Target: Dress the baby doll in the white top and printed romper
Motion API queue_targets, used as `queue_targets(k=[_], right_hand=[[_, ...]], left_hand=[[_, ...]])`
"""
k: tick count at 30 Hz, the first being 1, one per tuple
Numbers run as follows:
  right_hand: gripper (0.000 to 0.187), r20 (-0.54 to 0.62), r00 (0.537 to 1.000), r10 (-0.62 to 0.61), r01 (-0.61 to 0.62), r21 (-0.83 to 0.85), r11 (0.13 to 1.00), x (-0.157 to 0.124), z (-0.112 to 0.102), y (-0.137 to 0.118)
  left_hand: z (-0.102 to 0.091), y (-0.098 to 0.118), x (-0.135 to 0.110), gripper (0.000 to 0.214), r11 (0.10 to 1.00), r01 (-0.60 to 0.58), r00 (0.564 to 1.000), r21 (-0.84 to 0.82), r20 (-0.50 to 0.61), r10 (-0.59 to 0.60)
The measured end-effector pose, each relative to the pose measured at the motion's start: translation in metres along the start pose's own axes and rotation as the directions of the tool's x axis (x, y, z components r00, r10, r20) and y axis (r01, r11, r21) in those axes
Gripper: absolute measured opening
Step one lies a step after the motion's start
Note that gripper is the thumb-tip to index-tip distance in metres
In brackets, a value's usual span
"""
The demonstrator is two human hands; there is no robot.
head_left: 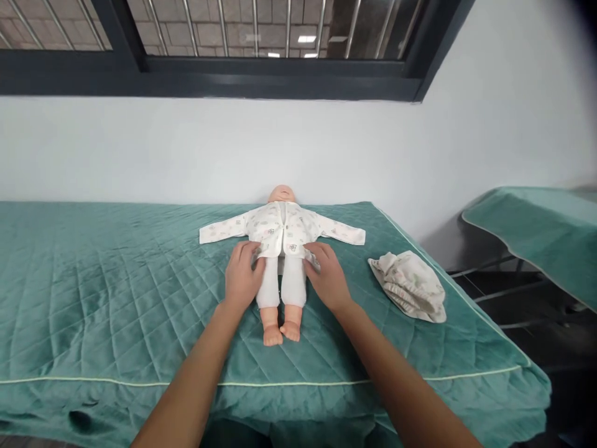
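Observation:
A baby doll (281, 194) lies on its back with its head toward the wall and its bare feet toward me. It has on a white printed baby shirt (268, 224) with the sleeves stretched out to both sides, and its legs are white. My left hand (242, 274) pinches the shirt's lower left corner, thumb beside the doll's leg. At the lower right corner my right hand (328, 277) holds the hem, with a bit of cloth showing between thumb and fingers. The shirt's front edges meet at the chest and part slightly lower down.
The doll rests on a green quilted bed cover (116, 298). To the right lies a crumpled white printed cloth garment (410, 286). A white wall (186, 149) and a dark-framed barred window (280, 78) stand behind. Another green-covered surface (536, 224) is at far right, past a gap.

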State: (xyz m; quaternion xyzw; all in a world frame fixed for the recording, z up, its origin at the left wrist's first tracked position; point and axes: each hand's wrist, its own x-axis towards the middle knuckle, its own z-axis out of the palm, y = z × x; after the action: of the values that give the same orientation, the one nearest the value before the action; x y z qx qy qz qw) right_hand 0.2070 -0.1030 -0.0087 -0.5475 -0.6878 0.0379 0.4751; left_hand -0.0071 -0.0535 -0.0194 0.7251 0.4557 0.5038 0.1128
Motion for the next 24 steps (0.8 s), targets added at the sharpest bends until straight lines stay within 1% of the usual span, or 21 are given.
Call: queue_targets(k=[1, 3, 4, 5, 6, 7, 8, 9, 10, 11, 12, 14, 16, 17, 19, 21, 24], right_hand=[[0.028, -0.016, 1.0, -0.004, 0.004, 0.007, 1.0, 0.006, 0.008, 0.001], [0.023, -0.062, 0.998, 0.031, -0.028, 0.057, 0.998, 0.012, 0.017, 0.008], [0.02, -0.093, 0.992, 0.08, -0.07, 0.108, 0.992, 0.013, 0.02, 0.012], [0.017, -0.125, 0.979, 0.164, -0.137, 0.197, 0.971, 0.013, 0.02, 0.017], [0.013, -0.154, 0.95, 0.271, -0.214, 0.309, 0.927, 0.013, 0.02, 0.023], [0.012, -0.171, 0.908, 0.383, -0.283, 0.423, 0.861, 0.013, 0.02, 0.028], [0.013, -0.173, 0.859, 0.482, -0.335, 0.522, 0.784, 0.013, 0.019, 0.034], [0.016, -0.166, 0.814, 0.556, -0.365, 0.598, 0.713, 0.013, 0.018, 0.038], [0.019, -0.158, 0.785, 0.598, -0.377, 0.644, 0.666, 0.014, 0.016, 0.042], [0.022, -0.153, 0.771, 0.618, -0.377, 0.673, 0.636, 0.014, 0.015, 0.044], [0.024, -0.145, 0.763, 0.629, -0.369, 0.701, 0.61, 0.015, 0.014, 0.045], [0.026, -0.107, 0.746, 0.657, -0.342, 0.785, 0.517, 0.016, 0.013, 0.044], [0.028, -0.06, 0.743, 0.667, -0.313, 0.849, 0.425, 0.017, 0.012, 0.042], [0.027, -0.042, 0.745, 0.666, -0.305, 0.866, 0.396, 0.017, 0.011, 0.041], [0.026, -0.024, 0.748, 0.663, -0.303, 0.877, 0.372, 0.017, 0.01, 0.039], [0.027, -0.021, 0.738, 0.675, -0.296, 0.888, 0.351, 0.017, 0.009, 0.038], [0.027, -0.05, 0.716, 0.697, -0.273, 0.898, 0.345, 0.017, 0.008, 0.036]], left_hand=[[0.004, 0.001, 0.004, 0.02, 0.999, 0.032, 0.999, -0.03, -0.014, -0.033], [0.011, 0.0, 0.008, 0.008, 0.979, 0.143, 0.987, -0.143, -0.056, -0.153], [0.014, -0.003, 0.009, 0.015, 0.947, 0.216, 0.967, -0.238, -0.08, -0.241], [0.017, -0.006, 0.01, 0.024, 0.888, 0.29, 0.934, -0.357, -0.095, -0.344], [0.019, -0.01, 0.01, 0.031, 0.799, 0.351, 0.889, -0.488, -0.093, -0.448], [0.02, -0.014, 0.01, 0.035, 0.689, 0.388, 0.839, -0.612, -0.075, -0.539], [0.021, -0.018, 0.01, 0.038, 0.578, 0.398, 0.792, -0.712, -0.052, -0.609], [0.021, -0.02, 0.01, 0.039, 0.486, 0.388, 0.754, -0.783, -0.033, -0.656], [0.021, -0.023, 0.011, 0.039, 0.423, 0.374, 0.731, -0.826, -0.018, -0.682], [0.021, -0.024, 0.012, 0.038, 0.389, 0.365, 0.722, -0.846, -0.007, -0.692], [0.021, -0.024, 0.012, 0.037, 0.377, 0.363, 0.723, -0.852, 0.002, -0.691], [0.02, -0.023, 0.012, 0.035, 0.372, 0.373, 0.737, -0.85, 0.027, -0.675], [0.021, -0.023, 0.012, 0.033, 0.373, 0.373, 0.745, -0.85, 0.035, -0.666], [0.021, -0.023, 0.012, 0.033, 0.376, 0.362, 0.745, -0.853, 0.022, -0.667], [0.023, -0.026, 0.011, 0.032, 0.395, 0.328, 0.742, -0.858, -0.025, -0.67], [0.024, -0.03, 0.011, 0.032, 0.423, 0.292, 0.737, -0.858, -0.081, -0.671], [0.024, -0.037, 0.011, 0.029, 0.473, 0.233, 0.699, -0.85, -0.191, -0.689]])
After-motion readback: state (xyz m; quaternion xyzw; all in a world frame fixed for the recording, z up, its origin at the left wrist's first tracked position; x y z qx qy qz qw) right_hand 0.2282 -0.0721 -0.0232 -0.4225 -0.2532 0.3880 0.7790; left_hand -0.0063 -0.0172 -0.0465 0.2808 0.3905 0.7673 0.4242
